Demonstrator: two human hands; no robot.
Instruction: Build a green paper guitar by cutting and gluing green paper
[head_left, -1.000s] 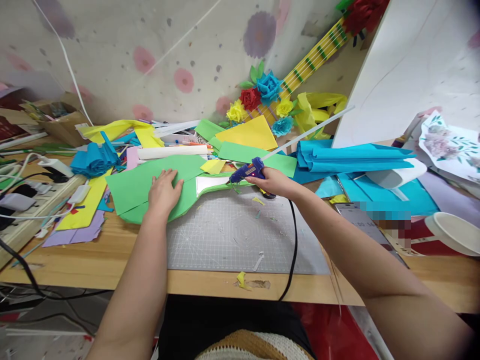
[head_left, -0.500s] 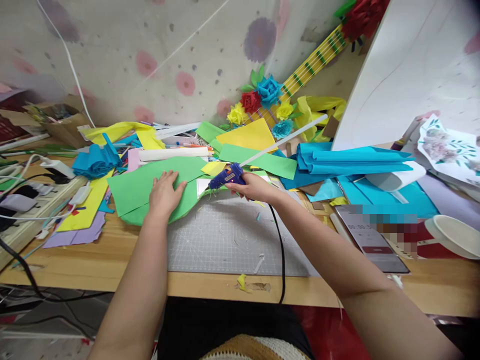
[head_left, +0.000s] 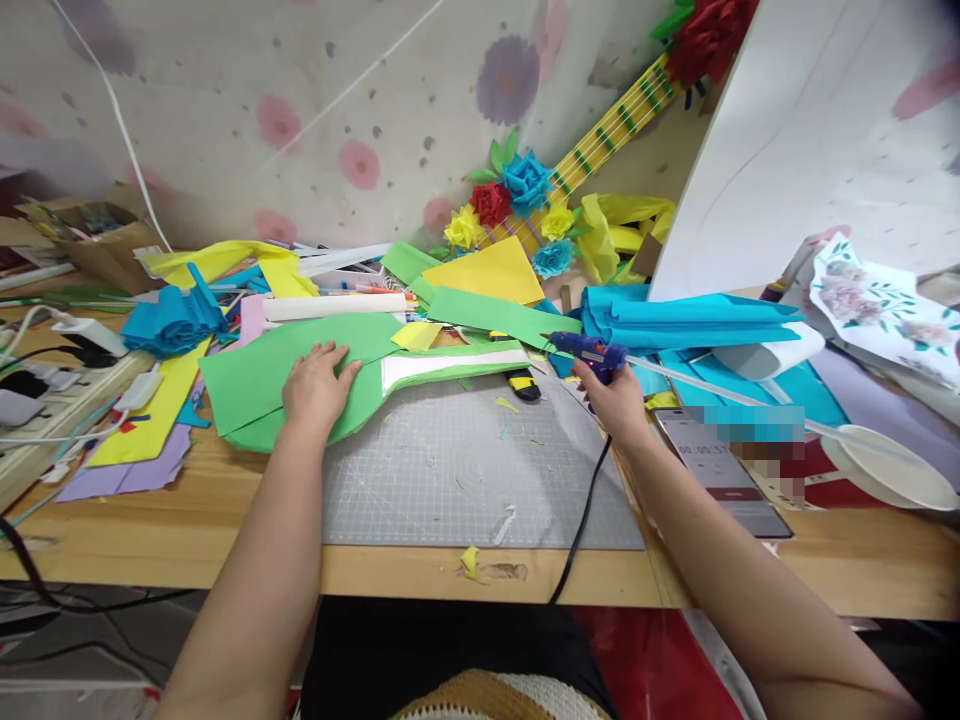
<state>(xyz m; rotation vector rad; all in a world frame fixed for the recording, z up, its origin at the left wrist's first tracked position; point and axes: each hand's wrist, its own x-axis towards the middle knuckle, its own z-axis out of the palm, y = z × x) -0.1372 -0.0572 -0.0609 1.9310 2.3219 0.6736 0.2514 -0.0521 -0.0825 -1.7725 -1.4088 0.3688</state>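
Note:
My left hand lies flat with spread fingers on a green paper guitar-like shape, whose neck stretches right with a bare white strip along it. Closed round a blue glue gun is my right hand, just right of the neck's end. The gun's nozzle points left, and a long clear glue stick sticks out of its back to the right. A small yellow paper piece rests at the base of the neck. The shape lies partly over a grey cutting mat.
A yellow-and-black cutter lies under the neck's end. Blue crepe paper, a phone and a paper cup stand right. The gun's black cord hangs over the table edge. A power strip is at left.
My right hand has moved right with the glue gun, away from the white strip, and the gun has turned so its glue stick points right. My left hand stays on the green shape.

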